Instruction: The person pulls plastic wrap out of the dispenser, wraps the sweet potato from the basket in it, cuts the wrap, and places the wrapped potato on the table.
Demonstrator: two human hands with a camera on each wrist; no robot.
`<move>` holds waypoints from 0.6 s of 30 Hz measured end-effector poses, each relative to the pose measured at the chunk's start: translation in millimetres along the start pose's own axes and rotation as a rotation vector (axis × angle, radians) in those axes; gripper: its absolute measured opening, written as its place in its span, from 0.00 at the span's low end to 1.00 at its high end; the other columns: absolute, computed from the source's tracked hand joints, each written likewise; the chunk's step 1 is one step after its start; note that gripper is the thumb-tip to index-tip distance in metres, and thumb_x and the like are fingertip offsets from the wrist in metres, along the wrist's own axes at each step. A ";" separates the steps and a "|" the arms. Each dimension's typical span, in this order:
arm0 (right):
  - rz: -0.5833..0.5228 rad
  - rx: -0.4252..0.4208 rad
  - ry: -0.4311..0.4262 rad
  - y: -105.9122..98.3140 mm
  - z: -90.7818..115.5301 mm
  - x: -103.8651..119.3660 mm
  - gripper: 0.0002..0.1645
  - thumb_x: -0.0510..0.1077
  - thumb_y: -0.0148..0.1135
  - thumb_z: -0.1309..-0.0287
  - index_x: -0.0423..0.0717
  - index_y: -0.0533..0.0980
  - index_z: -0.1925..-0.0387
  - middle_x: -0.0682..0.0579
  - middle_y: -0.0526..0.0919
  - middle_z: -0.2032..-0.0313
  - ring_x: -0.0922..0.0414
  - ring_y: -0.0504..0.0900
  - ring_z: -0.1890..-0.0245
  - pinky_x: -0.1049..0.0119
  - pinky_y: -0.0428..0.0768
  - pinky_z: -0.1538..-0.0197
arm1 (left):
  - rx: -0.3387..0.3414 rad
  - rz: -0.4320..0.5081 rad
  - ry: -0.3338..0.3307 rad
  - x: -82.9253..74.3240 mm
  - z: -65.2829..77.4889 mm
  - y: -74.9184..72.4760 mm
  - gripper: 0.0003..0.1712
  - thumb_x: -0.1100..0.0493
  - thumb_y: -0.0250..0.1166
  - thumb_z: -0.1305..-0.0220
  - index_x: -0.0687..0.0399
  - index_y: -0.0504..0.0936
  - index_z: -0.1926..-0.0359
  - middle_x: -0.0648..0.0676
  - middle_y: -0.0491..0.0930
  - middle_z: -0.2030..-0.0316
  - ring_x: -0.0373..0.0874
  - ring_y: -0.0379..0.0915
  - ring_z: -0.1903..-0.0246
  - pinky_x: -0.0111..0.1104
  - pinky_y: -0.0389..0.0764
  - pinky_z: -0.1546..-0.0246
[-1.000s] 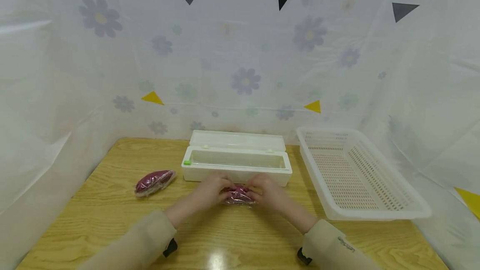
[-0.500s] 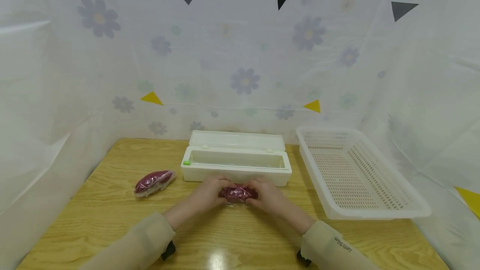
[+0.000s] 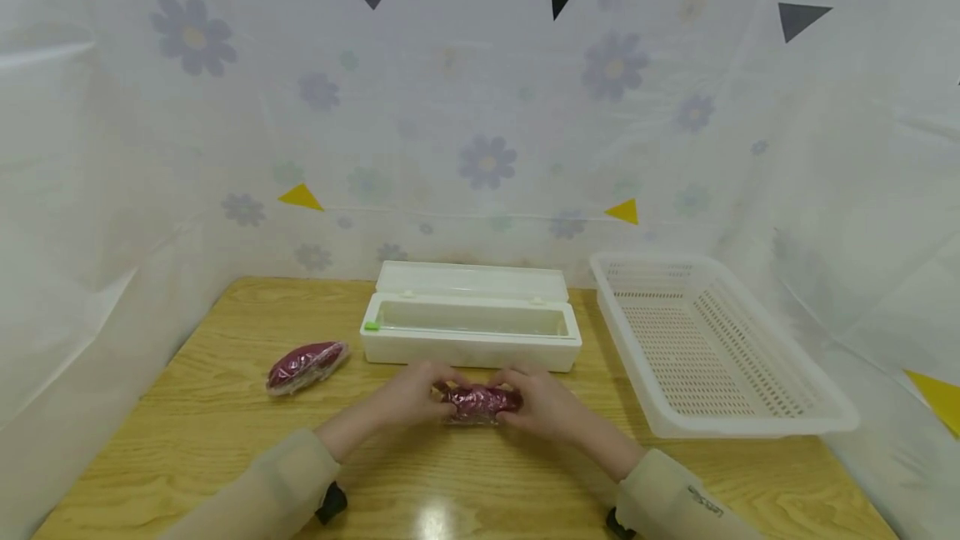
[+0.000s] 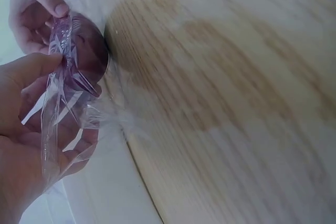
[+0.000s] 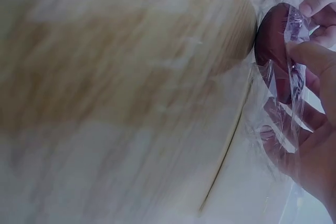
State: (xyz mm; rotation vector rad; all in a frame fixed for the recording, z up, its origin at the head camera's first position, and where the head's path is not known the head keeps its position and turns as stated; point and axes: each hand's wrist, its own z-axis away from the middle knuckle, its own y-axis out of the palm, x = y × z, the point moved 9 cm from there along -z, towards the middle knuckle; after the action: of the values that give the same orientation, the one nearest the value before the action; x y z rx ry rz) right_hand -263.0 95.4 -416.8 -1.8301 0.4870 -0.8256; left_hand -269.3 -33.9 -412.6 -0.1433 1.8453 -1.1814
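Note:
A purple sweet potato (image 3: 480, 403) in clear plastic wrap lies crosswise between both hands, just in front of the white box. My left hand (image 3: 417, 395) grips its left end, the thumb pressing the wrap in the left wrist view. At the other end, my right hand (image 3: 546, 405) holds it with thumb and curled fingers. Loose clear film (image 4: 51, 124) stretches past the potato across the left palm, and more film (image 5: 296, 124) trails over the right fingers. A second wrapped purple sweet potato (image 3: 306, 367) rests on the table to the left.
Behind the hands stands the long white box (image 3: 472, 352), its lid (image 3: 472, 282) raised and a green slider (image 3: 372, 326) at its left. A white slotted basket (image 3: 750, 428) occupies the right of the wooden table (image 3: 465, 482). Patterned sheeting encloses the back and sides.
The sweet potato has come slightly nearer to me. My fingers have moved from over its middle out to its two ends. The box, basket and second potato stay put.

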 end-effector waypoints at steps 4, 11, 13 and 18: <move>-0.012 0.000 0.025 0.6 0.0 -3.0 0.25 0.49 0.72 0.53 0.54 0.77 0.51 0.57 0.79 0.56 0.60 0.79 0.59 0.65 0.78 0.53 | 0.005 -0.019 -0.027 -0.9 0.2 1.2 0.20 0.57 0.70 0.45 0.52 0.81 0.50 0.49 0.82 0.55 0.40 0.77 0.57 0.31 0.78 0.56; -0.028 -0.023 0.021 0.9 -0.8 -4.6 0.25 0.48 0.73 0.54 0.51 0.77 0.51 0.56 0.81 0.58 0.60 0.79 0.59 0.64 0.79 0.53 | 0.015 -0.069 -0.051 0.7 -1.2 4.8 0.24 0.59 0.71 0.47 0.51 0.78 0.48 0.49 0.80 0.52 0.40 0.76 0.55 0.30 0.77 0.55; -0.026 -0.026 0.020 1.1 -1.2 -5.0 0.26 0.49 0.74 0.55 0.51 0.77 0.52 0.56 0.81 0.58 0.60 0.79 0.59 0.64 0.78 0.53 | 0.016 -0.073 -0.050 1.7 -1.5 5.0 0.24 0.60 0.71 0.47 0.51 0.78 0.48 0.49 0.80 0.52 0.40 0.75 0.55 0.28 0.76 0.55; -0.004 -0.004 0.045 4.6 -2.2 -8.0 0.29 0.52 0.74 0.56 0.52 0.77 0.50 0.56 0.81 0.56 0.58 0.79 0.57 0.62 0.78 0.51 | 0.025 -0.094 -0.034 4.3 -0.1 4.6 0.26 0.58 0.71 0.47 0.52 0.76 0.46 0.50 0.79 0.50 0.42 0.75 0.53 0.32 0.77 0.53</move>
State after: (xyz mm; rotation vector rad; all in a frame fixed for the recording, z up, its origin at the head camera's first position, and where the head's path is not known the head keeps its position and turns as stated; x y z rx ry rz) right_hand -269.9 97.4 -423.0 -1.8200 0.5141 -0.8709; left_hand -270.2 -33.6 -418.9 -0.2366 1.8108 -1.2582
